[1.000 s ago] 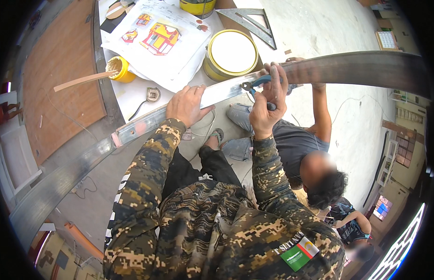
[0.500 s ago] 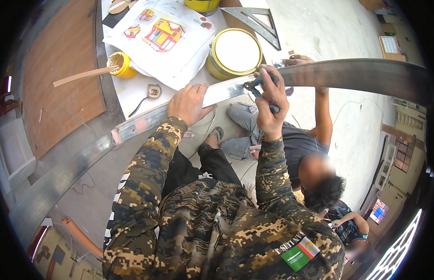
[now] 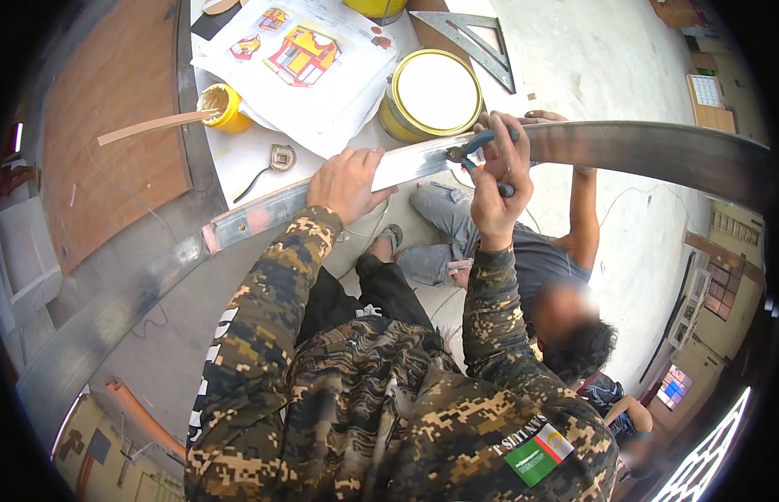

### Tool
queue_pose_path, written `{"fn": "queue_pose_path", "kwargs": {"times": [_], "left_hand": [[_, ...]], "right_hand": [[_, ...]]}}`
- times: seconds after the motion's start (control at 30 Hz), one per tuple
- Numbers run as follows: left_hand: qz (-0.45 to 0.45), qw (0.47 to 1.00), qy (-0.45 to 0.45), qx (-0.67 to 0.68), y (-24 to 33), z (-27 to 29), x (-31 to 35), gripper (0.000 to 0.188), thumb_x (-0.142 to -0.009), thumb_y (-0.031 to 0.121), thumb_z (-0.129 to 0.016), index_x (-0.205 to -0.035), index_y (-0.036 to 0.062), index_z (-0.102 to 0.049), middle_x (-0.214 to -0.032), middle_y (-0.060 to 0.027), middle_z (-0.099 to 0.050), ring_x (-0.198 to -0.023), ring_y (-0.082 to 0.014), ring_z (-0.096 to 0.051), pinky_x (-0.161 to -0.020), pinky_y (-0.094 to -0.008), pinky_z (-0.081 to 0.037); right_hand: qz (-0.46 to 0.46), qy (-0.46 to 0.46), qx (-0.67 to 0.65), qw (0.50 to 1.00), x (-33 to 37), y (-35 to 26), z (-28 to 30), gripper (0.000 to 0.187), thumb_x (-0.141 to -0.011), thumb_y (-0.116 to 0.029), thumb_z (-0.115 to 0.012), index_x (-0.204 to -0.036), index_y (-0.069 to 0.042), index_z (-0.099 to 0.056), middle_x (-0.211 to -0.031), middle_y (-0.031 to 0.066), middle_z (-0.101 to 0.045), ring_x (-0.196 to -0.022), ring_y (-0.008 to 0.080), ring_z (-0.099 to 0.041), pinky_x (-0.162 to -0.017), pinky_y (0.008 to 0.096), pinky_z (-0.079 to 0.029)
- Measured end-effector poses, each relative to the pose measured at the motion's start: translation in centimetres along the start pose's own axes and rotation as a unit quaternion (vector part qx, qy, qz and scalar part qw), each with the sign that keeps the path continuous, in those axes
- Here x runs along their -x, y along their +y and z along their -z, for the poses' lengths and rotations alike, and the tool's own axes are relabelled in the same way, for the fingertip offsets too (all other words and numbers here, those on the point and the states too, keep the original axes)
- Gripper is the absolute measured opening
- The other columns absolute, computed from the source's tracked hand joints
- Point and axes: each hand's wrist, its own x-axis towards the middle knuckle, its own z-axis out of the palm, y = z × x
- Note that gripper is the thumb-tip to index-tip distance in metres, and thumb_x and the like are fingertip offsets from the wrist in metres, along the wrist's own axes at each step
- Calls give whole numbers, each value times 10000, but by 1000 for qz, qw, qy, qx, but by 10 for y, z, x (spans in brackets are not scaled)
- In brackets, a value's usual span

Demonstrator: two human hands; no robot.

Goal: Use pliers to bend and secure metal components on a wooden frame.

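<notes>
A long, slightly bent-looking metal bar (image 3: 649,152) crosses in front of me from lower left to upper right, at the near edge of the white table. My left hand (image 3: 346,184) lies over it with the fingers across the top and the thumb along the near side, holding it. In my right hand (image 3: 502,188) are blue-handled pliers (image 3: 460,155), their jaws at the bar's bright middle stretch. Whether the jaws pinch anything is too small to tell. Pink marks (image 3: 210,238) show on the bar's left part.
On the table (image 3: 239,159) are printed drawings (image 3: 339,109), a yellow-rimmed can (image 3: 435,92), a yellow tub (image 3: 226,109) with a wooden stick, a tape measure (image 3: 282,157) and a triangular square (image 3: 473,46). A co-worker (image 3: 548,259) sits beyond the bar, a hand (image 3: 544,117) behind it.
My right hand has shifted slightly right with the pliers, whose handles look spread wider. The whole view has moved a little. My left hand stays on the bar.
</notes>
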Motion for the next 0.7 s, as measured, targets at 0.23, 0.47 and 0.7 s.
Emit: {"fn": "queue_pose_path", "kwargs": {"times": [0.23,0.47,0.7], "left_hand": [[-7,1000,7,-5,-2,-2,0,617,-767,425,-851,-1236,84,-639,-1050,-74,-695,-1006,-243,-658,-849,-381,-562],[-5,1000,3,-4,-1,-3,-1,630,-761,419,-854,-1247,79,-640,-1053,-75,-699,-999,-240,-657,-848,-374,-559],[-14,1000,17,-6,-3,-4,1,634,-764,426,-851,-1250,74,-647,-1047,-74,-701,-994,-238,-658,-846,-371,-559]], "right_hand": [[7,-47,-2,999,-6,-1,2,759,-678,125,-444,-1432,96,-523,-1496,223,-412,-1391,329,-486,-1156,422,-402],[-11,-21,-89,996,-13,1,4,801,-667,97,-480,-1468,95,-479,-1567,243,-340,-1432,378,-437,-1176,498,-379],[28,-30,-21,999,-11,3,5,792,-668,121,-450,-1457,82,-502,-1527,251,-390,-1404,381,-477,-1160,480,-408]]}}
